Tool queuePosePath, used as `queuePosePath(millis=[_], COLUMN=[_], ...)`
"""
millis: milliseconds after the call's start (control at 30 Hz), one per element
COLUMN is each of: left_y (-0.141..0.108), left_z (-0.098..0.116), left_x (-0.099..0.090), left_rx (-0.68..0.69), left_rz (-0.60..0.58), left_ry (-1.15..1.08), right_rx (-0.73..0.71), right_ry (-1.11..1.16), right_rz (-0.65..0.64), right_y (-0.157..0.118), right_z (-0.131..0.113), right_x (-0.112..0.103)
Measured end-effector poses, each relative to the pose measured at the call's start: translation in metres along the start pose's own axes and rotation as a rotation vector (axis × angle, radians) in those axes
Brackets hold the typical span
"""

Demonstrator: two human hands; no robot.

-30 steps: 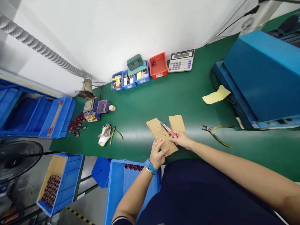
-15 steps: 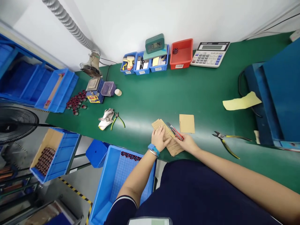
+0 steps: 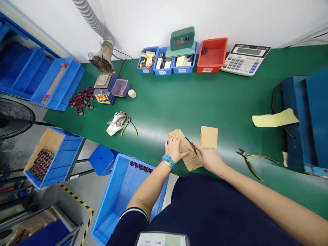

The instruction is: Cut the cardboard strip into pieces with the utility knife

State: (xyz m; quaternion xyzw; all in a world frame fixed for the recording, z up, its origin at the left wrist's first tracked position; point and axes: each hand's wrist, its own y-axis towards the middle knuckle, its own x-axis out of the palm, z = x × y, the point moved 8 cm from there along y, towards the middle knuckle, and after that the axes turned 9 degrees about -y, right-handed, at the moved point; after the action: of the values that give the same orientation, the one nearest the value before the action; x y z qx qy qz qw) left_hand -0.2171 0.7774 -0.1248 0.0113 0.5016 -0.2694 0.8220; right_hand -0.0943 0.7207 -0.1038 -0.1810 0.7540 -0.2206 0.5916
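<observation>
My left hand (image 3: 174,149), with a blue watch at the wrist, presses down on cardboard pieces (image 3: 191,160) near the table's front edge; its fingers are spread. My right hand (image 3: 207,156) is closed around a slim red and dark tool (image 3: 192,145), whose thin end points up and left across the cardboard. What kind of tool it is cannot be made out for certain. A separate square of cardboard (image 3: 209,137) lies just behind my right hand.
Green-handled pliers (image 3: 129,126) and gloves (image 3: 117,123) lie left; larger cutters (image 3: 248,159) lie right. Along the back stand small blue bins (image 3: 162,72), a red bin (image 3: 212,54) and a calculator (image 3: 246,59). A blue crate (image 3: 105,205) sits below the front edge.
The view has shifted slightly. My right hand has turned and closed further over the tool, so less of its red part shows. My left hand stays on the cardboard.
</observation>
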Motion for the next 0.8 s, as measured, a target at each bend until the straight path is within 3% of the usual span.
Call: queuePosePath(millis=[267,800], left_y=[0.006,0.010], left_z=[0.001,0.003], left_x=[-0.004,-0.008], left_rx=[-0.003,-0.038], left_rz=[0.003,-0.051], left_ry=[0.008,0.106], right_rx=[-0.037,0.046], right_ry=[-0.130,-0.210], right_rz=[0.040,-0.065], right_y=[0.021,0.003], right_z=[-0.010,-0.017], right_x=[-0.018,-0.021])
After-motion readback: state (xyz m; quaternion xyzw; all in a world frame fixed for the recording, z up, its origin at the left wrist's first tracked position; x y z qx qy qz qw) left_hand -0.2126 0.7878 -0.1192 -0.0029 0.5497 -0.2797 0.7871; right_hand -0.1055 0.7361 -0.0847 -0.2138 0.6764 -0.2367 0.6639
